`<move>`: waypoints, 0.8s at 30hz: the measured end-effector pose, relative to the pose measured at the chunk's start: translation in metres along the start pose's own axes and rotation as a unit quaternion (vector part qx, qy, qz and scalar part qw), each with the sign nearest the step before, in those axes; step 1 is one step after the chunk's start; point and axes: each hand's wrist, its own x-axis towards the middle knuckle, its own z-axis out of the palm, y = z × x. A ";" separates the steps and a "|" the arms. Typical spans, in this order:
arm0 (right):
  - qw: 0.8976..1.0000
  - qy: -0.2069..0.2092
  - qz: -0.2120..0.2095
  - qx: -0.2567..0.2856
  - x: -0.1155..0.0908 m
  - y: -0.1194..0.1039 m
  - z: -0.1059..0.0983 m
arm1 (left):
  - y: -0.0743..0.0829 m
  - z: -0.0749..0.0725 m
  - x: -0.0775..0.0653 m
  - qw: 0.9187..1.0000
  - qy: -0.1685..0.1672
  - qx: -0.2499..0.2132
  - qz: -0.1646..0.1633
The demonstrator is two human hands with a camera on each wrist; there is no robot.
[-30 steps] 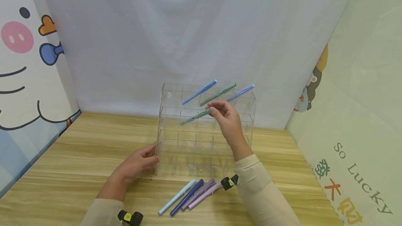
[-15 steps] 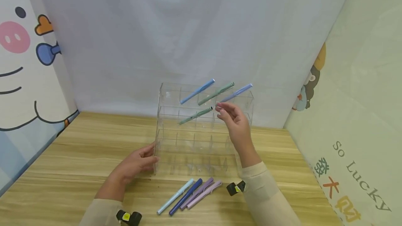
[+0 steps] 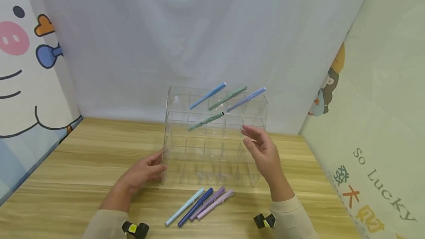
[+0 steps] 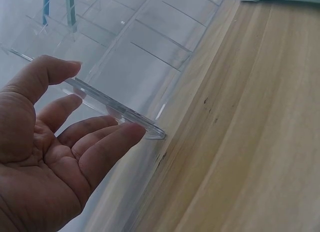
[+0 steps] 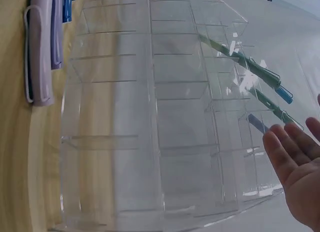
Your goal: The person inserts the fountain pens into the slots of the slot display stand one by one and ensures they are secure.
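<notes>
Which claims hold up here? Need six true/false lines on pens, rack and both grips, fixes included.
1. The left grip holds the clear rack at its left side. True.
2. Only two pens sit in the rack's top row. False: three do, the blue pen, upper green pen and periwinkle pen.
3. The lower green pen sits in the rack below that row. True.
4. The right grip pinches the lower green pen. False: it holds nothing.
5. The navy pen lies on the table beside the pale blue pen. True.
6. The pink pen is leftmost of the table pens. False: it is rightmost.
</notes>
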 end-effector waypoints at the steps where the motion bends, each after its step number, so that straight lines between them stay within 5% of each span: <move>1: 1.000 -0.012 -0.003 -0.007 -0.004 0.000 -0.002 | 0.000 0.000 0.000 1.000 0.000 0.001 0.000; 6: 0.995 -0.077 -0.017 -0.057 -0.021 0.003 -0.009 | 0.000 0.001 0.001 1.000 0.002 0.010 -0.002; 16: 0.983 -0.143 -0.003 -0.112 -0.031 -0.002 -0.016 | -0.002 0.001 0.003 1.000 -0.003 0.007 0.004; 24: 0.945 -0.258 0.105 -0.174 -0.036 -0.002 -0.015 | 0.004 0.000 -0.001 1.000 -0.010 0.005 0.003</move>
